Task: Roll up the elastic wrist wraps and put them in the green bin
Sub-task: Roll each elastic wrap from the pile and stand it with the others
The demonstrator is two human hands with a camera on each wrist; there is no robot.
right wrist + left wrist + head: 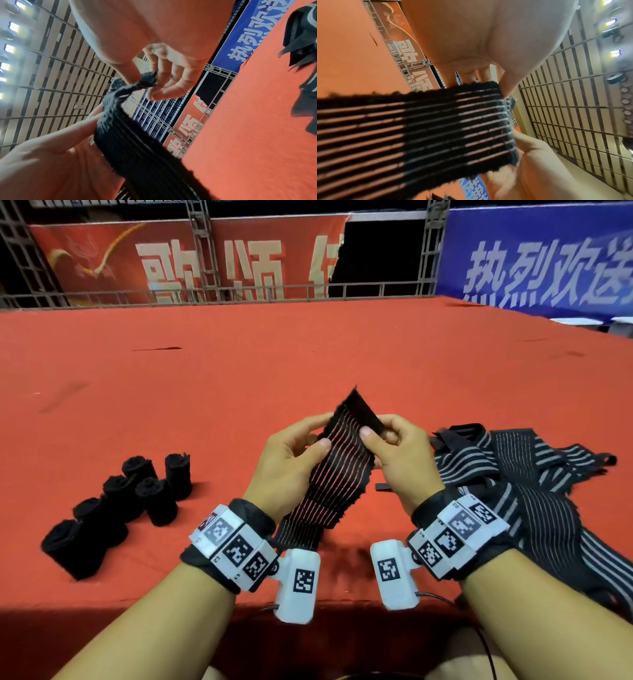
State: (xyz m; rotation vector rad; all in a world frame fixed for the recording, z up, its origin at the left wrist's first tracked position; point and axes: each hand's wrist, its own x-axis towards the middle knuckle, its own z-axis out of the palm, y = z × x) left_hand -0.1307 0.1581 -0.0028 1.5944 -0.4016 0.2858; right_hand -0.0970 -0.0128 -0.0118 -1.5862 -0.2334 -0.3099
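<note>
A black elastic wrist wrap with thin pale stripes is held up above the red table, its lower part hanging toward me. My left hand pinches its left edge near the top. My right hand pinches the folded top end between thumb and fingers. The left wrist view shows the stretched wrap close up under the palm. In the right wrist view the wrap's top end is nipped at the fingertips. Several black rolled wraps stand on the table at the left. No green bin is in view.
A heap of unrolled black and grey striped wraps lies on the red tablecloth at the right. A small black tab lies by my right wrist. Metal truss and banners stand beyond the far edge.
</note>
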